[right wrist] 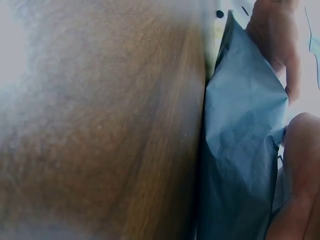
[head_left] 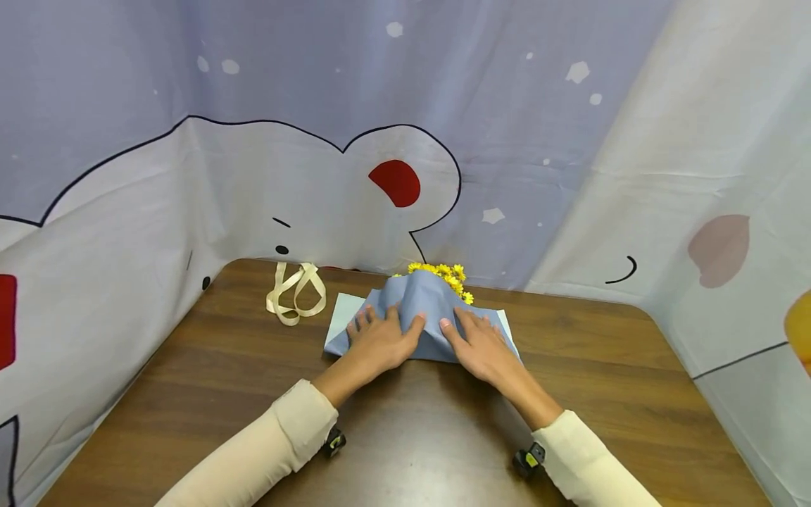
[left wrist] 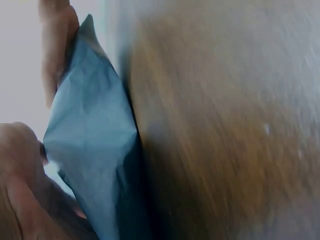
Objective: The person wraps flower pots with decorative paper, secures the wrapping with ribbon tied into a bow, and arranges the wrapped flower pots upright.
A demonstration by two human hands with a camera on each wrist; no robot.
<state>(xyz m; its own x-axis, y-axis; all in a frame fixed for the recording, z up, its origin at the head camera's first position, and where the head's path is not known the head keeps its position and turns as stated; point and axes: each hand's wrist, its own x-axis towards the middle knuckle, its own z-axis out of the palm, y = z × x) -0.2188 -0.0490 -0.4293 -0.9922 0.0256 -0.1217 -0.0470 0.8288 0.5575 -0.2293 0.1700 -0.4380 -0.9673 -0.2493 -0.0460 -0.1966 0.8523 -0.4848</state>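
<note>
On the table (head_left: 412,436), flowers (head_left: 455,282) peek out behind the sheet (head_left: 412,299) (a ribbon (head_left: 290,284) lies to its left).

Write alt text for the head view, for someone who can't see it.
A person's left hand and right hand rest palms down on blue paper, with yellow flowers showing beyond its raised middle. The blue paper lies over a paler sheet on a wooden table; a looped cream ribbon lies to the left.

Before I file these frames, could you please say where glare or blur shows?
Head view: glare on the wooden table between the sleeves; left wrist view: table blurred, blue wrapping paper clearer; right wrist view: bright patch at upper left.
</note>
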